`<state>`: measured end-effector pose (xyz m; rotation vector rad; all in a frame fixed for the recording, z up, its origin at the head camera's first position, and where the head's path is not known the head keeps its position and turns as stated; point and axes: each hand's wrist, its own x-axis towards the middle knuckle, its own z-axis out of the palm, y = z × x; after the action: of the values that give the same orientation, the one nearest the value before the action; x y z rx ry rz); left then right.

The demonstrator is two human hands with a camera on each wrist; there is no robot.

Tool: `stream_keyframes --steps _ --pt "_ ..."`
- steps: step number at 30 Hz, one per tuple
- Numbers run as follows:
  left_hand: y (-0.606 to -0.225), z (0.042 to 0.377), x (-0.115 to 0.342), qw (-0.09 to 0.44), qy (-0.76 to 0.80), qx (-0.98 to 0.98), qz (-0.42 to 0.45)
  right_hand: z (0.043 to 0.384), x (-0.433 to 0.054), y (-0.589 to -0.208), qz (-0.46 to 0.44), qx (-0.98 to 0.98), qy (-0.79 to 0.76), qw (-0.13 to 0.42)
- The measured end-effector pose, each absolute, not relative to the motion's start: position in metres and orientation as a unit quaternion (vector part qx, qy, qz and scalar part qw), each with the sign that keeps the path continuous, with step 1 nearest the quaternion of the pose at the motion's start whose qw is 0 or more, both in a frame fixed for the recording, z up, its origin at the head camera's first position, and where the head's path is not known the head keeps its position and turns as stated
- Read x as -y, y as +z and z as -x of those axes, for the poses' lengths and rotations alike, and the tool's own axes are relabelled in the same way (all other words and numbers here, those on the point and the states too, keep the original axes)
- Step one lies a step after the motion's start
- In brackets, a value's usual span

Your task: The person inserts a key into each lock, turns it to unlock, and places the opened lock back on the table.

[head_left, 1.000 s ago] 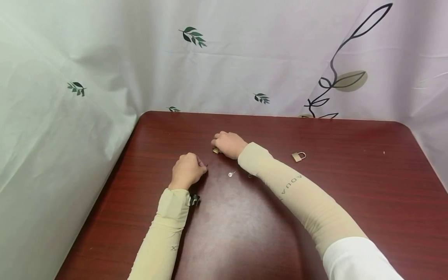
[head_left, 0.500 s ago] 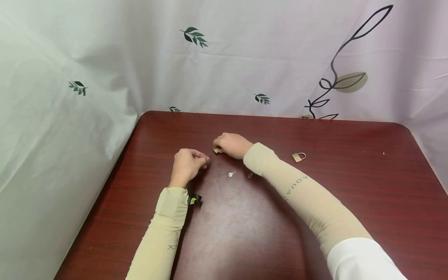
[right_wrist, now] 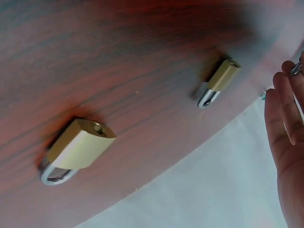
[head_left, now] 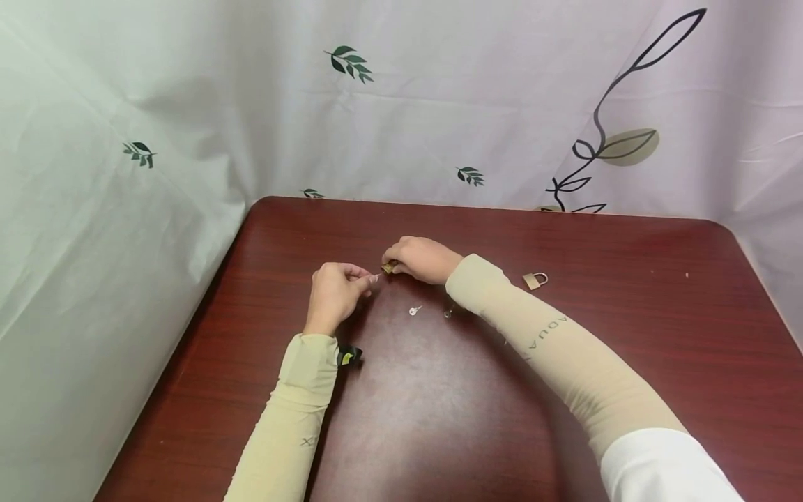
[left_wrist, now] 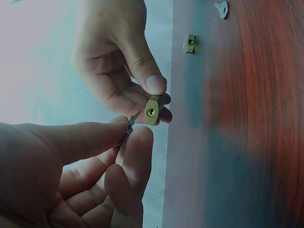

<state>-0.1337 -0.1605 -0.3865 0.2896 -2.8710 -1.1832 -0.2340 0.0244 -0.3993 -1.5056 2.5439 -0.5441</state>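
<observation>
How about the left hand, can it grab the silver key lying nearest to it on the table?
Probably yes: nothing lies between the left hand and that silver key on the table. But the hand pinches another key, which it might need to put down first.

The padlocks (right_wrist: 84, 146) have brass-coloured metal bodies with a soft satin sheen and shiny silvery metal shackles (right_wrist: 45, 177), and the keys (left_wrist: 223, 11) look like smooth silvery metal. The table (head_left: 439, 418) shows wood grain under a smooth, glossy finish. The curtain (head_left: 401, 125) is matt, creased cloth, and the beige arm sleeves (head_left: 558, 348) are thin, smooth, matt fabric.
</observation>
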Motion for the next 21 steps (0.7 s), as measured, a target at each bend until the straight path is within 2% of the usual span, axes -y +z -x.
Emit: stream_keyframes --steps 21 --pt "-0.3894 0.1337 0.1605 0.023 -0.383 0.920 -0.085 0.2289 -0.0254 -0.3996 0.491 -0.845 -0.199 0.070"
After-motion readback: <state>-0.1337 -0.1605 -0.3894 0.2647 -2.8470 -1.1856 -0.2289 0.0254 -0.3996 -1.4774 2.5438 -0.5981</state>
